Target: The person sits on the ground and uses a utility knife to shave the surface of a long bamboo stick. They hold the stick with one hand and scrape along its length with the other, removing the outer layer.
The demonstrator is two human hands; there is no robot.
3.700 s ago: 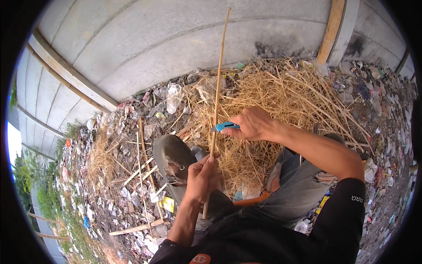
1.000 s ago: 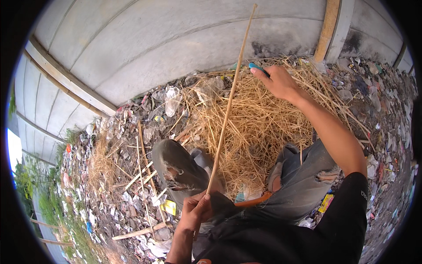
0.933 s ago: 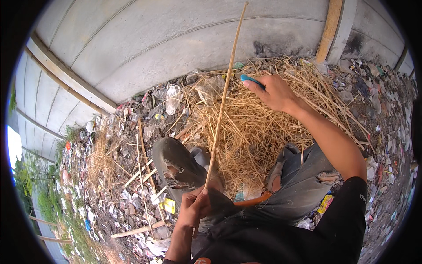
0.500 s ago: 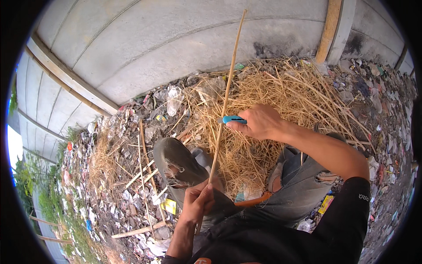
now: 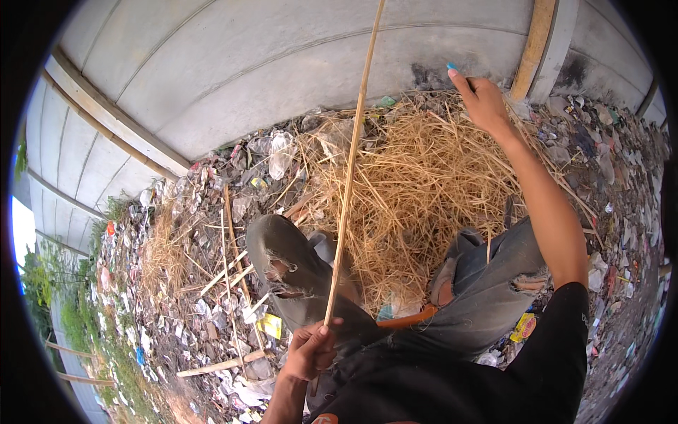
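Note:
My left hand [image 5: 311,351] is closed round the lower part of a long, thin bamboo stick [image 5: 351,155], in front of my left thigh. The stick slants up and away, and its far tip passes the upper edge of the view. Out to the far right, my right hand [image 5: 486,104] grips a blue utility knife [image 5: 452,66]; only a small end of it shows past the thumb, and the blade cannot be made out. This hand is well apart from the stick, over the far side of a heap of dry, straw-like shavings [image 5: 431,191].
A grey concrete panel wall [image 5: 296,63] rises behind the heap, with a bamboo post [image 5: 534,49] against it. Litter [image 5: 212,318] covers the ground on both sides. Several loose sticks [image 5: 229,275] lie left of my bent knees. An orange-brown strip [image 5: 407,319] lies between my legs.
My right hand with the utility knife has left the stick and swung far up and to the right. The stick has shifted upward slightly, its tip leaving the view; my left hand has lowered slightly.

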